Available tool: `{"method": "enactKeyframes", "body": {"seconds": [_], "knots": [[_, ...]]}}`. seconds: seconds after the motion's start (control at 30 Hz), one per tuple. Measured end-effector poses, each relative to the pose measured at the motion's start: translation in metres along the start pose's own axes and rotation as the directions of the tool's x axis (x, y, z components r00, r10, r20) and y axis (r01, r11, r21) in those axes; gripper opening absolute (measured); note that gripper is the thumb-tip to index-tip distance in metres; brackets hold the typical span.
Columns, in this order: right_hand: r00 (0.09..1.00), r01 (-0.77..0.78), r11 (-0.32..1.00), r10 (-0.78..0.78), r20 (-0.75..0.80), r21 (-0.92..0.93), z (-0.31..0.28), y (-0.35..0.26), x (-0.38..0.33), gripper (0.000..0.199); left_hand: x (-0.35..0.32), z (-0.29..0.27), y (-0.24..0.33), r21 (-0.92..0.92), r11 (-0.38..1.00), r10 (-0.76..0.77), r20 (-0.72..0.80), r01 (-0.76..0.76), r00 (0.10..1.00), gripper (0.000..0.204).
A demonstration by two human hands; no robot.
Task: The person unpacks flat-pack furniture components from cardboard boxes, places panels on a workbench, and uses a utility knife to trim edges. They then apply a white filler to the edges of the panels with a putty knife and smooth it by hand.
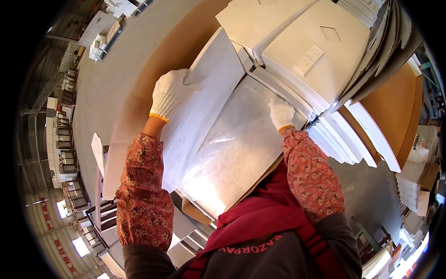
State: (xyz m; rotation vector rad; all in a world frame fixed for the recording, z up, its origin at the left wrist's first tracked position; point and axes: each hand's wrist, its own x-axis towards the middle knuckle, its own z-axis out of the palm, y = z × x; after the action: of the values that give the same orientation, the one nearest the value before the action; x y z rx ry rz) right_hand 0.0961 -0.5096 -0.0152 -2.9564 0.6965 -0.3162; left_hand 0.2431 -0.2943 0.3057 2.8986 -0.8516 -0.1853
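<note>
My left hand [171, 94], in a white knit glove, grips the left edge of a smooth white panel [209, 79]. That panel stands tilted beside a glossy, light grey flat panel [241, 121] lying in front of me, and bright light glares off its near end. My right hand [281, 114], gloved the same way, rests at the far right edge of the glossy panel, close to a row of white panel edges. Its fingers are pale and blurred, so their grip is unclear. Brown cardboard [195, 211] shows under the near end of the glossy panel.
Large white cartons or panels [316, 51] stand beyond my right hand, with bent cardboard sheets [385, 51] beside them. White boards [341, 135] are stacked to the right. A brown board edge [153, 69] curves along the left. Farther left is grey floor [102, 88] with racks.
</note>
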Motion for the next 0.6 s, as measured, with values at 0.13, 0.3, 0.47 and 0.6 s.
{"method": "enactKeyframes", "body": {"seconds": [0.13,0.3,0.47,0.6], "knots": [[0.993,-0.004,1.000,0.001,-0.120,-0.018,0.008,0.009,0.008,0.009,-0.010,-0.002,0.007,-0.057,0.998,-0.015,0.008,0.015,1.000,0.034],[0.995,-0.104,0.995,0.104,-0.001,0.000,0.003,0.007,0.016,0.010,-0.014,0.001,0.019,-0.006,1.000,0.013,0.018,-0.013,1.000,0.035],[0.987,-0.162,0.987,0.162,0.024,0.023,-0.003,0.002,0.019,0.012,-0.015,0.000,0.026,0.001,1.000,-0.018,0.026,0.018,1.000,0.038],[0.990,-0.139,0.990,0.138,0.014,0.034,-0.003,0.007,0.019,0.008,-0.012,0.005,0.030,0.003,1.000,-0.008,0.035,0.008,0.999,0.038]]}}
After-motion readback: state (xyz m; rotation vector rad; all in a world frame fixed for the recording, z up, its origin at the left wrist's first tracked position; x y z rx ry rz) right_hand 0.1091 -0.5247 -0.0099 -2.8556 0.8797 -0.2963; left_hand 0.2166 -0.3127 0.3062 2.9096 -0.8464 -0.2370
